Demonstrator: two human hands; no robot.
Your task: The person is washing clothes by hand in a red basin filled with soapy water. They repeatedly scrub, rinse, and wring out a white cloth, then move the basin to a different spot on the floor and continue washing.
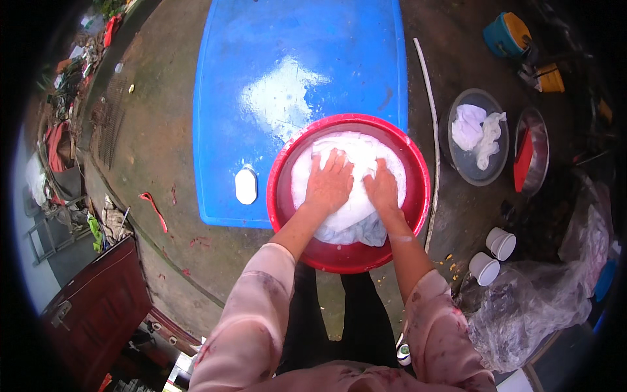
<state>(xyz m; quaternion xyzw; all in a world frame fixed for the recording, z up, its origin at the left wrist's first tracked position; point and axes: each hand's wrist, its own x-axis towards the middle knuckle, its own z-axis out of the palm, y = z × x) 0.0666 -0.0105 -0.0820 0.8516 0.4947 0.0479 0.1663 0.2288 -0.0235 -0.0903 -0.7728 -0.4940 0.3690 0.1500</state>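
A round red basin [279, 196] stands at the near right part of a blue table and overhangs its front edge. White cloth [349, 199] fills it, with a greyish wet part [356, 233] toward me. My left hand [330, 185] presses on the cloth from above, its fingers spread and bent at the tips. Beside it, my right hand [384, 188] rests on the cloth's right part with fingers apart, the tips partly sunk into the folds. Left of the basin, a white bottle [246, 185] lies on the table.
The blue table [225, 78] is wet and shiny. At right are a white pole [428, 91], a grey basin [473, 171] with white cloths, a metal basin [541, 147] holding something red, two white tubs [492, 255] and clear plastic sheeting [522, 307]. A dark red door [98, 313] is at lower left.
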